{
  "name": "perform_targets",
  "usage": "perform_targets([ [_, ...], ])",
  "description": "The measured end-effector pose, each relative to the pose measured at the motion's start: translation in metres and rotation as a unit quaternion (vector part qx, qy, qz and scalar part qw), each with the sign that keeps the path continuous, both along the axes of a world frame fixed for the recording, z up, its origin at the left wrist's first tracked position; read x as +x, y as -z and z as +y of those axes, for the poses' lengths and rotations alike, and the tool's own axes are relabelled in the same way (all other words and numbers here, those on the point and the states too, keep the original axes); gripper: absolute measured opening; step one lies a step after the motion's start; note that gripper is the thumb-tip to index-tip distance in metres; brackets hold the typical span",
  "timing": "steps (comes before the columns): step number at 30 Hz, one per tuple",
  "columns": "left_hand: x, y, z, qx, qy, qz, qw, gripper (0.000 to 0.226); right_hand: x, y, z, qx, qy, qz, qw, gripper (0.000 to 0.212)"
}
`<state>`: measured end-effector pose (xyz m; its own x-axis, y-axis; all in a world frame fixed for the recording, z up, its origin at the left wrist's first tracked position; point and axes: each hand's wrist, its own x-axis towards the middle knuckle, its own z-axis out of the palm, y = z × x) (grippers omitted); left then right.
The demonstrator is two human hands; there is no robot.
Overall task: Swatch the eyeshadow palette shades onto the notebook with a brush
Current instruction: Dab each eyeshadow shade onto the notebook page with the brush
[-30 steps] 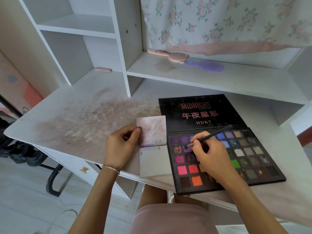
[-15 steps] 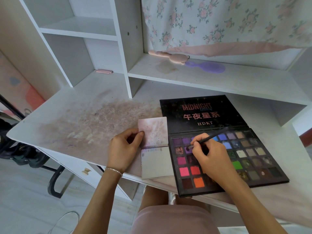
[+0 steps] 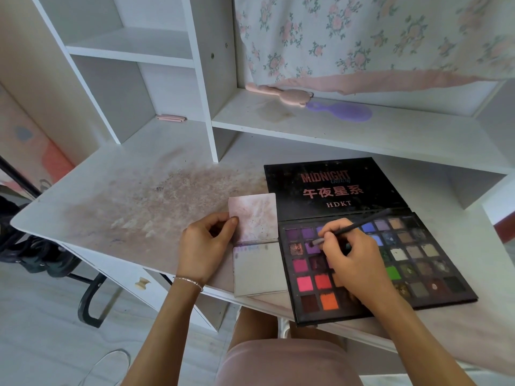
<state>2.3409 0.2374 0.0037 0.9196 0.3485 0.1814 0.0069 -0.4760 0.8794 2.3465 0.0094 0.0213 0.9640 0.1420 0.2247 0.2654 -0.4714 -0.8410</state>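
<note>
The right hand (image 3: 359,263) pinches a thin dark brush (image 3: 359,224) like a pen, its tip down in a purple pan near the left edge of the palette (image 3: 434,274). The left hand (image 3: 203,246) pins the small notebook (image 3: 257,263) flat, its fingers (image 3: 231,224) pressed on the upper page's left edge; the notebook lies on the bench (image 3: 125,196) touching the palette's left side. The step in hand looks to be loading colour. To do it well, I would keep the bristles inside that one pan, work in short light strokes so the pressed powder does not crumble, and knock off any excess over the palette before crossing to the page. The next swatch belongs beside the faint row of smudges along the top of the lower page, kept apart so shades stay distinct. The palette is a flat black case with a hinged glossy lid laid back and a grid of square pans, some matte, some glittery. The notebook's pages are matt paper with rounded corners, the upper one blotched pink. The bench is smooth white board, dusted with pinkish powder to the left.
</note>
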Motion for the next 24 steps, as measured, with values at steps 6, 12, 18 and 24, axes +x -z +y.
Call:
perform_targets([
  [6, 0.001, 0.001, 0.001, -0.005, 0.001, 0.003, 1.0, 0.009, -0.008, -0.006, 0.021, 0.089, -0.042, 0.029, 0.995, 0.022],
  [12, 0.001, 0.0, 0.0, 0.009, 0.005, 0.006, 1.0, 0.01, -0.011, -0.005, 0.054, 0.091, -0.098, 0.046, 0.99, 0.017],
  [18, 0.0, 0.0, 0.001, 0.013, 0.001, 0.009, 1.0, 0.011, -0.009, 0.001, 0.071, 0.074, -0.097, 0.056, 0.991, 0.016],
  [24, 0.001, 0.0, 0.001, 0.013, -0.001, 0.012, 1.0, 0.011, -0.008, 0.003, 0.072, 0.047, -0.101, 0.06, 0.992, 0.017],
])
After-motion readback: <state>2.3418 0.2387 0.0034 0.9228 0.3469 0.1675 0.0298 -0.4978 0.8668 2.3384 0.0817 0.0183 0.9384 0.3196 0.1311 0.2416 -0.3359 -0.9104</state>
